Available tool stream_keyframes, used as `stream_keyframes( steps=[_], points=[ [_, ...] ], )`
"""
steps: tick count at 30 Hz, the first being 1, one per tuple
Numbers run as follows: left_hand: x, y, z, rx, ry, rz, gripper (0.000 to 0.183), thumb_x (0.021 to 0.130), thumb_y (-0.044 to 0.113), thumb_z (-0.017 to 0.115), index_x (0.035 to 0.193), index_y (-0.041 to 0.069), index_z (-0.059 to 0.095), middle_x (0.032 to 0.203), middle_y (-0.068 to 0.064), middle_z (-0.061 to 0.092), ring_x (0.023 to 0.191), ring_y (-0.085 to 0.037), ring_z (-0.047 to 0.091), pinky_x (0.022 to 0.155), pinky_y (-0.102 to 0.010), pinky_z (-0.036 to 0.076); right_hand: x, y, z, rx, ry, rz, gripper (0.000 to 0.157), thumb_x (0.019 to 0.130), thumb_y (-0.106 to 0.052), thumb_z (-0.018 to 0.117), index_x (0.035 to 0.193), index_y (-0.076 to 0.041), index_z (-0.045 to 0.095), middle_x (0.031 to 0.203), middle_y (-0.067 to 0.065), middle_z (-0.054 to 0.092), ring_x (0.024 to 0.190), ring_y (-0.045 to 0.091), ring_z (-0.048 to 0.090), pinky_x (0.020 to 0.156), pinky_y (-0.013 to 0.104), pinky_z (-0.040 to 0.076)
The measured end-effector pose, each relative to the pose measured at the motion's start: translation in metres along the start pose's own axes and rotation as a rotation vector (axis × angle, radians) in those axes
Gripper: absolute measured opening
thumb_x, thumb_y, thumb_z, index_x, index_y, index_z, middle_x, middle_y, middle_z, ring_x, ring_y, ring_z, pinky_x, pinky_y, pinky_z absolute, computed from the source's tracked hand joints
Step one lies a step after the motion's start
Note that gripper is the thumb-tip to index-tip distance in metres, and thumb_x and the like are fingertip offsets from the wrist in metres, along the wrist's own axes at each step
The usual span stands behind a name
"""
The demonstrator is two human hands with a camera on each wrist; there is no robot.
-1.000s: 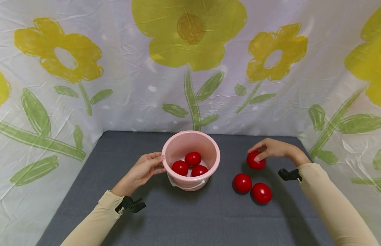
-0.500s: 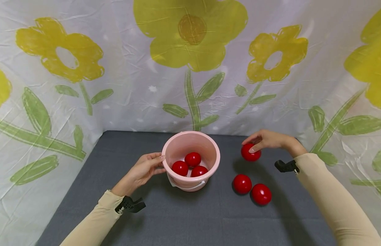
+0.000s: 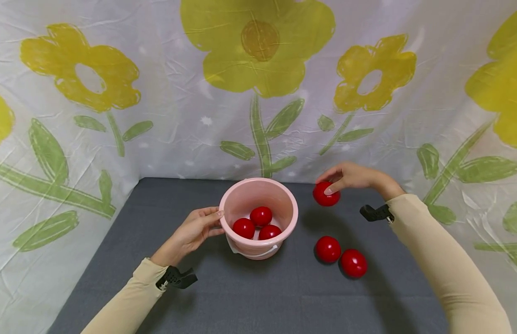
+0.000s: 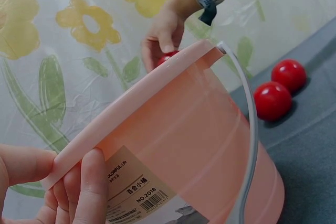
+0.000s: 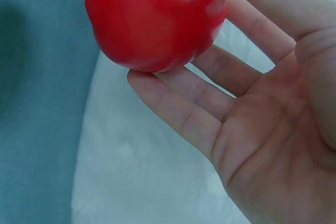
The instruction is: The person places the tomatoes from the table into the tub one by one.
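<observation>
A pink bucket (image 3: 258,250) with a white handle (image 4: 252,145) stands on the table, tipped slightly, its opening showing in the head view. My left hand (image 3: 196,230) pinches its rim at the left side, fingers against the outer wall. Inside the bucket lie three glossy red round fruits (image 3: 261,216); their exact kind is unclear. My right hand (image 3: 352,177) holds another red round fruit (image 5: 155,19) between thumb and fingers, raised over the table to the right of the bucket. Seen from the left wrist, this fruit (image 4: 167,57) is mostly hidden behind the bucket's rim.
Two more red round fruits (image 3: 327,249) (image 3: 353,263) lie close together on the dark grey tablecloth (image 3: 258,301), right of the bucket. A pale curtain (image 3: 166,116) with yellow flowers rises behind the table and along both sides. A printed label (image 4: 139,187) is on the bucket's wall.
My right hand has lifted the red fruit off the table and carried it leftward and away from me, nearer the bucket. The left hand and the bucket have stayed in place.
</observation>
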State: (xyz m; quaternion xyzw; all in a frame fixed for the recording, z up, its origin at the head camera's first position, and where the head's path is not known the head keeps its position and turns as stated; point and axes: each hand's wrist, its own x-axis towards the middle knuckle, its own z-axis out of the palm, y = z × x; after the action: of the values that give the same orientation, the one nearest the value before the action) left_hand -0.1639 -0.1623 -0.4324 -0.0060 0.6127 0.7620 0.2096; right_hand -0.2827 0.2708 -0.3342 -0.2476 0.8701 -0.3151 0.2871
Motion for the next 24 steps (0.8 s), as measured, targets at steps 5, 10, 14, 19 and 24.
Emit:
stream_keyframes(
  steps=[5, 10, 14, 19, 24],
  points=[
    [0.001, -0.001, -0.001, -0.003, -0.002, 0.001, 0.048, 0.100, 0.013, 0.057, 0.137, -0.013, 0.039, 0.096, 0.000, 0.066, 0.080, -0.008, 0.065, 0.075, -0.022, 0.061, 0.009, -0.017, -0.003, -0.013, -0.003, -0.009, 0.045, 0.089, -0.021, 0.073, 0.132, -0.010, 0.063, 0.127, 0.014, 0.067, 0.112, 0.025, 0.063, 0.088, 0.033, 0.059],
    [0.001, -0.001, 0.000, -0.009, 0.001, -0.004, 0.048, 0.100, 0.013, 0.057, 0.137, -0.013, 0.039, 0.094, 0.000, 0.067, 0.080, -0.008, 0.065, 0.074, -0.022, 0.061, 0.017, -0.031, -0.005, -0.015, -0.013, -0.015, 0.045, 0.090, -0.023, 0.073, 0.132, -0.013, 0.063, 0.130, 0.013, 0.066, 0.114, 0.025, 0.062, 0.090, 0.036, 0.059],
    [0.001, -0.002, 0.000, -0.018, 0.007, -0.010, 0.046, 0.100, 0.012, 0.056, 0.137, -0.012, 0.040, 0.092, 0.001, 0.067, 0.078, -0.008, 0.066, 0.073, -0.022, 0.062, 0.023, -0.042, -0.006, 0.009, -0.023, -0.034, 0.044, 0.090, -0.020, 0.072, 0.133, -0.011, 0.062, 0.130, 0.014, 0.066, 0.113, 0.025, 0.062, 0.090, 0.036, 0.060],
    [0.002, -0.001, 0.001, -0.027, 0.006, -0.014, 0.046, 0.100, 0.012, 0.057, 0.136, -0.011, 0.041, 0.092, 0.001, 0.067, 0.078, -0.008, 0.066, 0.073, -0.023, 0.062, 0.030, -0.058, -0.006, 0.015, -0.019, -0.052, 0.043, 0.091, -0.018, 0.071, 0.133, -0.012, 0.063, 0.131, 0.012, 0.065, 0.116, 0.024, 0.062, 0.090, 0.036, 0.059],
    [0.001, -0.001, 0.001, -0.017, 0.009, -0.015, 0.047, 0.100, 0.013, 0.058, 0.136, -0.012, 0.041, 0.093, 0.001, 0.068, 0.079, -0.008, 0.066, 0.074, -0.024, 0.062, 0.039, -0.073, -0.005, 0.000, -0.035, -0.068, 0.043, 0.091, -0.019, 0.072, 0.133, -0.013, 0.063, 0.130, 0.010, 0.065, 0.119, 0.025, 0.062, 0.091, 0.037, 0.059]
  ],
)
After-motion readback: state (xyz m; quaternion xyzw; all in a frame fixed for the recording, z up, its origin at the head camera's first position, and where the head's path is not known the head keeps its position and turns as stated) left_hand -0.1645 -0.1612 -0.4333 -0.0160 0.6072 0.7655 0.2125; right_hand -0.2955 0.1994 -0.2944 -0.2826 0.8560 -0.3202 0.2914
